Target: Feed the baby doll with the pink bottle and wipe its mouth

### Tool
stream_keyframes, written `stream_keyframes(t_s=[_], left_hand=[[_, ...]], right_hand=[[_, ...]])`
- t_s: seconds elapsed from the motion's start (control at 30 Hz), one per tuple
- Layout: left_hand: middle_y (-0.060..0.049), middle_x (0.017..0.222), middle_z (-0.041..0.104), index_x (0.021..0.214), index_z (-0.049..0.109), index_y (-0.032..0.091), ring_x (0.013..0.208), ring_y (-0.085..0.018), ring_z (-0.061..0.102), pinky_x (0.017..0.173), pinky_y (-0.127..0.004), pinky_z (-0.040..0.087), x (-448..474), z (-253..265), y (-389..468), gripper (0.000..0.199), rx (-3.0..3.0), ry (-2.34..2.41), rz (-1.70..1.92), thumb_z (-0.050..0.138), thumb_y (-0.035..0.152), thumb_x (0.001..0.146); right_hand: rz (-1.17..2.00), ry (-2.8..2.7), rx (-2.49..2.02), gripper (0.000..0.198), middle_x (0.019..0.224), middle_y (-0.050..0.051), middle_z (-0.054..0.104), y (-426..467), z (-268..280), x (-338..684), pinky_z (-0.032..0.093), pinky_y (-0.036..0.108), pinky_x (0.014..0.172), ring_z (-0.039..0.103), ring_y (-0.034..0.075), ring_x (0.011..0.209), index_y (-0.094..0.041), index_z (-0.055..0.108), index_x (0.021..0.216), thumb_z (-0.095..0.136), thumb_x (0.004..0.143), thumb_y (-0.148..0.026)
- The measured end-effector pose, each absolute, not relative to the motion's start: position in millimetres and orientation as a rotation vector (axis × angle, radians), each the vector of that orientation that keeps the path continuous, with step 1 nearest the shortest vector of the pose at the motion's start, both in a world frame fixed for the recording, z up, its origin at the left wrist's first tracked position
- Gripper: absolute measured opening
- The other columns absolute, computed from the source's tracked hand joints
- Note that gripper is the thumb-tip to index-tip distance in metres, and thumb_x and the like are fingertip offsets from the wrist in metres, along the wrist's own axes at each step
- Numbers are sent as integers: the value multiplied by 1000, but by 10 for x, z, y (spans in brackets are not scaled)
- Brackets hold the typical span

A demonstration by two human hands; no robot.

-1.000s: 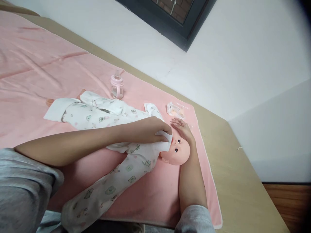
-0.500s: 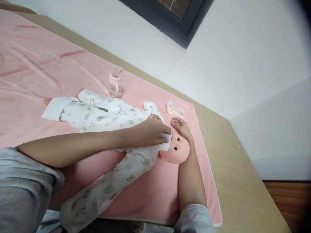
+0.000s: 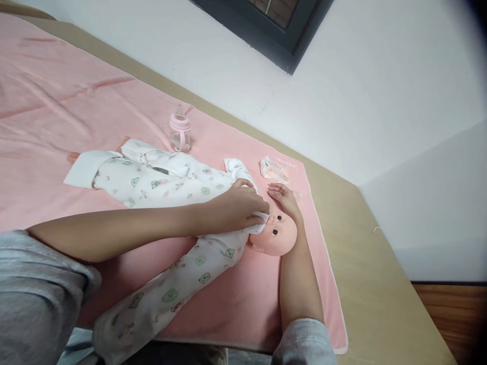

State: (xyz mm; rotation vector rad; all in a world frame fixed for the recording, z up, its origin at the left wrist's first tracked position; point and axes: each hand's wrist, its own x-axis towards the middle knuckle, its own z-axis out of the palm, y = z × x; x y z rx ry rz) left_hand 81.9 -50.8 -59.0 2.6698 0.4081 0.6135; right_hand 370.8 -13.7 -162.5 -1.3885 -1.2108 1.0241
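A baby doll (image 3: 280, 239) lies on its back, dressed in a white printed outfit (image 3: 171, 180), its head toward the right. My left hand (image 3: 239, 205) reaches across its chest and pinches a small white cloth (image 3: 261, 224) against the doll's mouth and chin. The cloth covers the lower part of the doll's face. Behind the head runs my right forearm, and the head rests against it. My right hand (image 3: 284, 198) lies palm up beyond the head, fingers loosely stretched, with nothing in them.
A pink blanket (image 3: 236, 304) covers much of the wooden table (image 3: 365, 258). A pink-topped baby bottle (image 3: 180, 133) stands beyond the doll's legs. Near my right fingers lie a clear-and-white packet (image 3: 273, 170) and a small clear item (image 3: 298, 195). A white wall borders the table's far side.
My left hand has shifted slightly toward the doll's mouth, and the cloth now looks more crumpled there. My right hand and the doll stay in place.
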Motion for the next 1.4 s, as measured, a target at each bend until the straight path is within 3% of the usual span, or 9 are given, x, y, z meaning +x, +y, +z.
stream_keyframes(t_s=[0.37, 0.77, 1.1, 1.4], left_hand=[[4, 74, 63, 80, 65, 20, 77, -13, 55, 102, -38, 24, 789, -574, -503, 17, 2708, 372, 673, 54, 17, 93], [3, 76, 67, 79, 66, 21, 75, -13, 56, 98, -39, 25, 798, -621, -438, 21, 2804, 401, 749, 50, 18, 93], [3, 77, 67, 82, 69, 22, 76, -15, 56, 101, -41, 24, 806, -652, -382, 17, 2851, 413, 837, 55, 20, 92], [3, 77, 68, 81, 70, 24, 75, -14, 56, 100, -39, 25, 824, -672, -369, 24, 2888, 410, 921, 51, 12, 92]], right_hand=[[1035, -1187, -1351, 47, 110, 6, 70, -151, -1599, 3676, 45, 40, 110, 65, 18, 106, -21, 67, 104, 84, 63, -36], [1051, -1155, -1399, 40, 116, 6, 69, -259, -1473, 3560, 48, 41, 106, 63, 21, 114, -25, 64, 106, 77, 71, -40], [1062, -1134, -1325, 38, 117, 5, 69, -177, -1572, 3637, 47, 37, 109, 66, 17, 105, -23, 67, 100, 79, 69, -41], [1035, -1141, -1359, 36, 114, 5, 70, -185, -1549, 3619, 49, 38, 107, 66, 18, 105, -23, 67, 98, 78, 69, -43]])
